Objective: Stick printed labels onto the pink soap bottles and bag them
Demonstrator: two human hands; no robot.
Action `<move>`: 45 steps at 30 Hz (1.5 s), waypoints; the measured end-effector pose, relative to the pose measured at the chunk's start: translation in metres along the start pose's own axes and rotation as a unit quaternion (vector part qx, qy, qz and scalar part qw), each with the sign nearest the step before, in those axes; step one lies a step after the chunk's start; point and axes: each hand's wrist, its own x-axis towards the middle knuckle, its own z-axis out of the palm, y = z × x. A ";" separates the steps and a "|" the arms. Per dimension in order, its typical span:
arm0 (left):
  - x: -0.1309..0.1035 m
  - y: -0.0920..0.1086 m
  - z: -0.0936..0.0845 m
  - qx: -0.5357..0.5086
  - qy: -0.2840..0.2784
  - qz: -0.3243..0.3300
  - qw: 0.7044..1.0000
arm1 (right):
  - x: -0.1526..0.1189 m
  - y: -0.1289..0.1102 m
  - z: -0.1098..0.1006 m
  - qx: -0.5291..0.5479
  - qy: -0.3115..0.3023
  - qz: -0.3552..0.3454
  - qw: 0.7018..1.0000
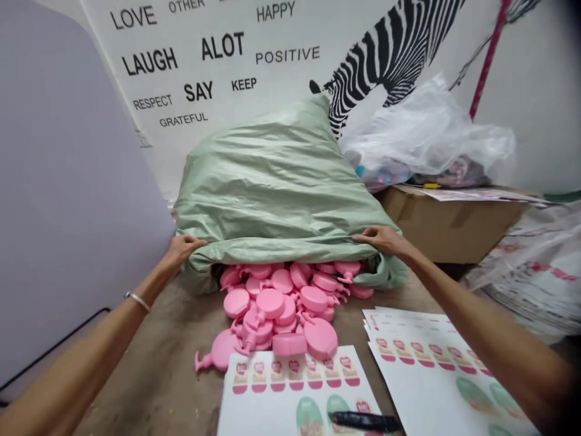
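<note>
A large pale green woven sack (267, 181) lies on the table with its mouth facing me and its rim folded back. My left hand (184, 248) pinches the rim at the left corner. At the right side, my right hand (382, 238) grips the same rim between thumb and fingers. Out of the mouth spills a heap of pink plastic pieces (271, 303), round and flat with short stems, some ending in a crossbar. The sack's inside is mostly hidden. The nearest pink pieces touch or overlap the top edge of a printed label sheet (267, 402).
A black pen (363, 420) lies on that sheet. More printed sheets (422, 387) are stacked at the right on the brown table (149, 369). Behind them stand a cardboard box (454, 227) and clear plastic bags (426, 133). A pale panel (77, 151) borders the left.
</note>
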 end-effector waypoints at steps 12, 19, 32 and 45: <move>-0.043 -0.009 0.012 0.266 0.029 0.226 0.937 | -0.080 0.055 0.022 -0.264 0.085 -0.109 0.954; -0.049 0.006 -0.021 0.285 -0.011 0.175 0.942 | -0.088 0.024 0.009 -0.272 0.048 -0.085 0.957; -0.256 0.050 0.051 0.075 -0.117 0.275 0.951 | -0.296 -0.058 0.100 -0.166 -0.120 -0.197 0.959; -0.332 0.063 0.030 0.042 0.052 0.399 0.915 | -0.324 -0.128 0.083 0.178 -0.171 0.143 0.959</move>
